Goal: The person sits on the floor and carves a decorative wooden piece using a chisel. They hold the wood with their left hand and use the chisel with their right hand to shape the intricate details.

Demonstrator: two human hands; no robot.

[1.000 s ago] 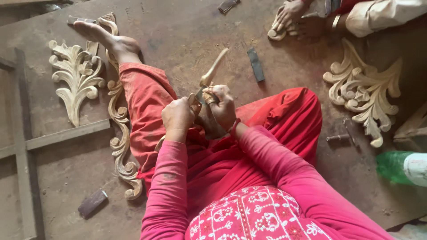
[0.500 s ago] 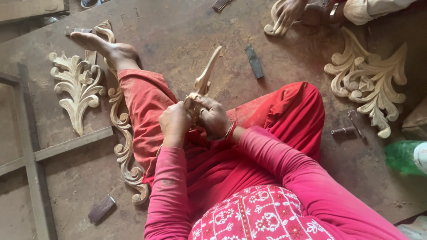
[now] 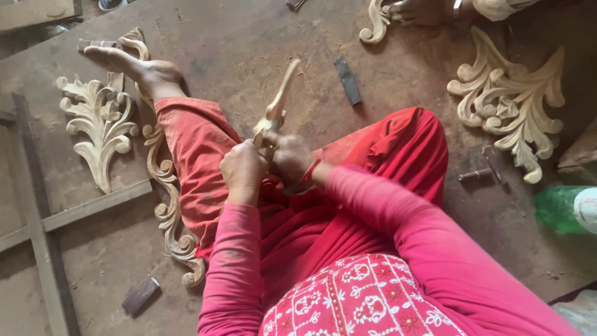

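Left hand (image 3: pixel 244 171) and right hand (image 3: pixel 291 158) — both grips closed on pale slender carved wooden piece (image 3: pixel 277 107) | over my lap | light, stiff, thin tip looks fragile — I'd hold its thick base.

This was a woodcarving workshop, worked at floor level. The dusty, scuffed floor (image 3: pixel 205 43) served as the bench, and pale, unfinished carvings lay scattered over it: a leaf-shaped scroll ornament (image 3: pixel 99 127) at the left, a long scrolled strip (image 3: pixel 166 211) beside the seated person's leg, and a larger leafy carving (image 3: pixel 513 109) at the right. Plain wooden battens (image 3: pixel 37 230) crossed at the left edge, small dark blocks (image 3: pixel 140 295) and a metal tool (image 3: pixel 479 174) lay about, and another person's hand (image 3: pixel 423 11) held a further carved scroll at the top.
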